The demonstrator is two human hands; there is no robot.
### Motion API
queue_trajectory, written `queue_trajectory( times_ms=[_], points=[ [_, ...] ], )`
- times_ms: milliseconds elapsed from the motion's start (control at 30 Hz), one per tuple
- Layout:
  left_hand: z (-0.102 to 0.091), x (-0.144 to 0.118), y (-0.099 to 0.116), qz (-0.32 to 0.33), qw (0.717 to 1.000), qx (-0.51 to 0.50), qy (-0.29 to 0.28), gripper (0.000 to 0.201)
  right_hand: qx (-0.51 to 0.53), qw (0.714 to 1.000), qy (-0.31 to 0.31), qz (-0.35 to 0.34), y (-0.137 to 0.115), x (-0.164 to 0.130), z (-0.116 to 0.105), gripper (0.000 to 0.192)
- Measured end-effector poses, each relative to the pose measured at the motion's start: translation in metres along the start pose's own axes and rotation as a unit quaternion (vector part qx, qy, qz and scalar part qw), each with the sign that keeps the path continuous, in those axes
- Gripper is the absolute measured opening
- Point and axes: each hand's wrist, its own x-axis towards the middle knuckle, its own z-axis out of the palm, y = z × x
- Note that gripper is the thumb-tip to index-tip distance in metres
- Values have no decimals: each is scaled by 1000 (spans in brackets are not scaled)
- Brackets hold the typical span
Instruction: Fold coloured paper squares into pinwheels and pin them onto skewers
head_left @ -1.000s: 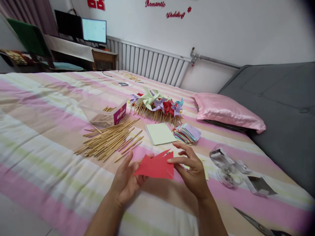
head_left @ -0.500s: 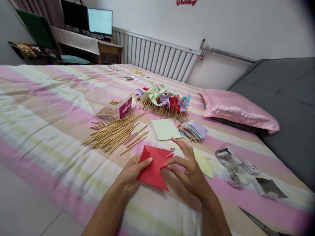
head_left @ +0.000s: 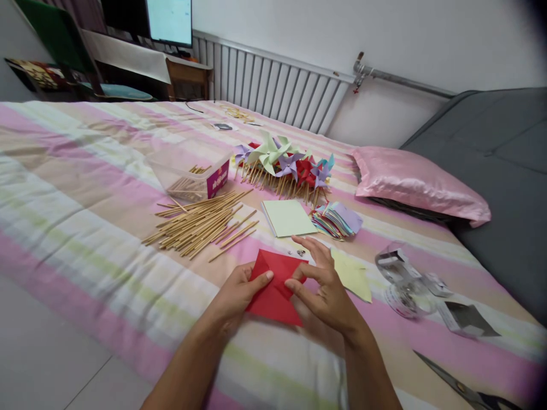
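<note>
Hands meet over the near edge of a striped bedsheet (head_left: 85,188), both on one red paper square (head_left: 276,287). Left hand (head_left: 237,296) grips the sheet's left side, thumb on top near the centre fold, remaining fingers beneath it and out of sight. Right hand (head_left: 325,290) pinches the right side, thumb and forefinger closed on the paper near its middle, the other fingers spread loosely above.

Red paper sits diamond-wise, just above the bedsheet between the two hands. One corner points away from the person toward the pinwheels, the opposite corner points back toward the person; the long diagonal runs roughly near to far, tilted slightly to the right at the near end. A crease or cut line shows from the far corner toward the centre.

Beyond the hands lies a pale green paper pad (head_left: 288,217), and just beside it on the right a fanned stack of coloured papers (head_left: 337,219). Left of these is a loose pile of wooden sticks (head_left: 200,225), with a clear plastic box (head_left: 192,173) behind it. Finished pinwheels (head_left: 284,165) lie in a heap further back. A yellow cut paper (head_left: 352,273) rests just right of the right hand. Scissors (head_left: 461,387) lie at the near right, well apart.
</note>
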Motion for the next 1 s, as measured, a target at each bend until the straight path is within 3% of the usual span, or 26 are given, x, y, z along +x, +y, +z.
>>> queue_trajectory(
  times_ms=[600,867,1000],
  points=[
    [-4,0,-3,16,1000,3,-9,38,-14,1000,4,-13,0,1,-1,15],
    [3,1,-3,33,998,-5,61,30,-27,998,52,-14,2,3,5,17],
    [4,2,-5,44,997,-11,57,31,-39,996,75,-15,3,4,8,18]
  ],
)
